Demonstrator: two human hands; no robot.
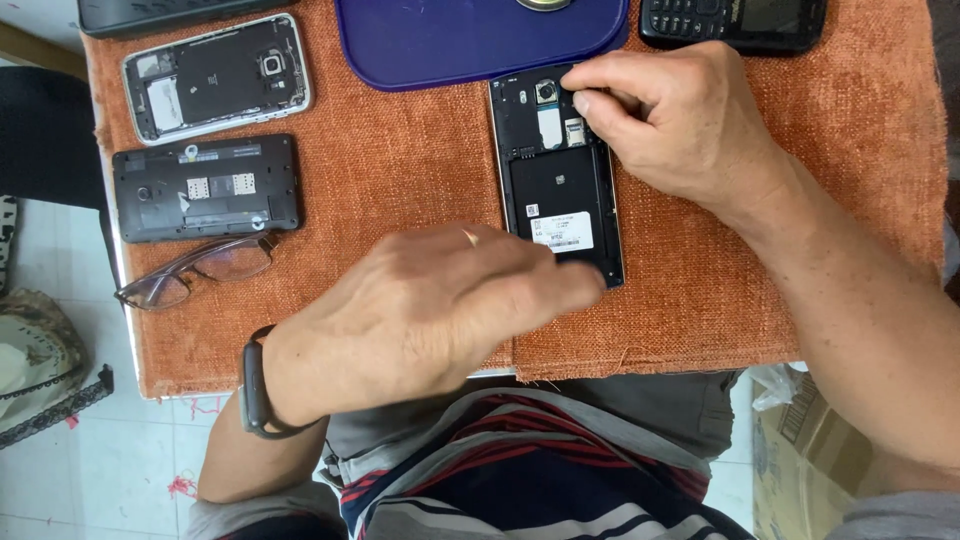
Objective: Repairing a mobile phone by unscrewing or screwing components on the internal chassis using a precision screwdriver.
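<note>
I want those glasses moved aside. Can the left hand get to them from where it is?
Probably yes: the left hand hovers just right of the glasses, with only bare orange cloth between them.

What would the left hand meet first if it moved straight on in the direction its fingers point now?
The left hand points right, fingertips at the lower end of the opened black phone. Going on, it would probably slide over that phone's lower edge first, then bare orange cloth. Height above it is unclear.

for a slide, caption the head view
Right hand and left hand work on an opened black phone on orange cloth.
</note>
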